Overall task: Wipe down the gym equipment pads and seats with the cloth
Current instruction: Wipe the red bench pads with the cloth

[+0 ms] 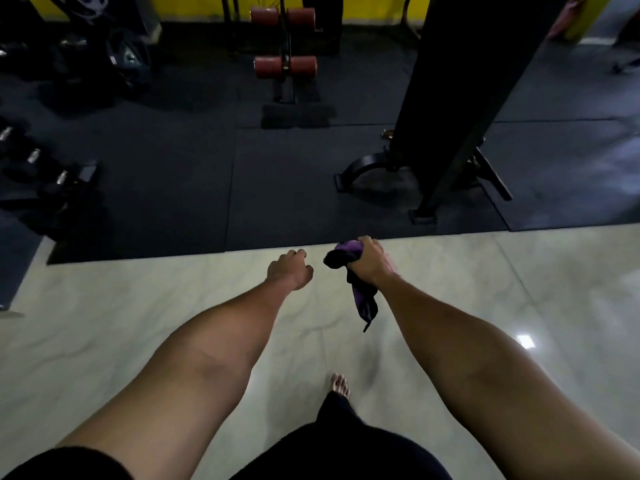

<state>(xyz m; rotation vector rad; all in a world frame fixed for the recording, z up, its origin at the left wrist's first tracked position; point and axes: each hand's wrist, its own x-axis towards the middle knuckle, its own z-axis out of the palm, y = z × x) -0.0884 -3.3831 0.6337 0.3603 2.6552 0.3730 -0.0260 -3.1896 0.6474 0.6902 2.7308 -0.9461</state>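
Standing here, you have one bare foot (340, 384) on the pale, glossy tile floor (104, 323), and that shine is your first hazard: any damp patch would likely send you sliding as you step forward. Your left hand (290, 268) reaches out in front with its fingers loosely curled, holding nothing. Your right hand (372, 261) has its fingers wrapped round the bunched purple-and-black cloth (341, 256), which is in mid-air, well apart from any pad. A long tail droops below the fist; it could snag on a frame, or drag along the ground and pick up grit that you would then smear over the upholstery.

Just beyond your hands the tile meets the edge of the black rubber floor mat (173, 185), probably a lip that could stub your toes. Further on, the black steel machine upright (467, 98) stands to your right and dark dumbbells (52, 181) lie to your left, all hard to make out in this dim light. Farthest off sit the red-brown foam roller pads (285, 65), not yet reached.
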